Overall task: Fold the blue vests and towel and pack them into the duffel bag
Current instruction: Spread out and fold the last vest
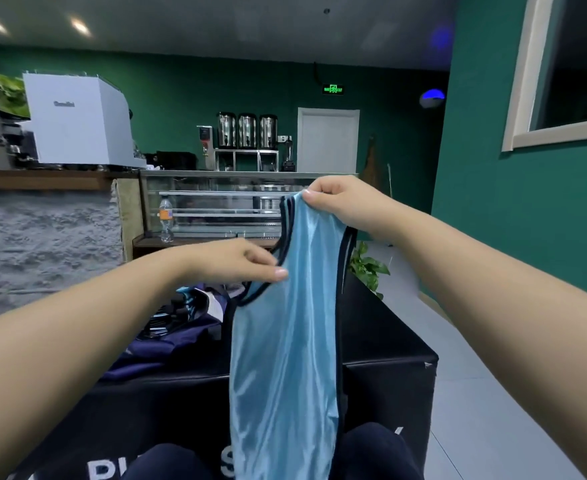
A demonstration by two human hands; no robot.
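A shiny light blue vest (285, 358) with dark trim hangs in the air in front of me, over a black table (389, 341). My right hand (337, 200) pinches its shoulder straps at the top. My left hand (236, 261) pinches the dark-trimmed edge of the armhole lower down on the left. Behind the vest, on the table, lies a dark navy duffel bag (167, 341), open, with blue and white cloth showing inside. The vest hides the bag's right part.
My dark-trousered knees (371, 452) show at the bottom. A green plant (368, 268) stands past the table's far right corner. Beyond are a counter with a glass display case (216, 206), a water bottle (166, 220) and a white machine (77, 119). Grey floor lies on the right.
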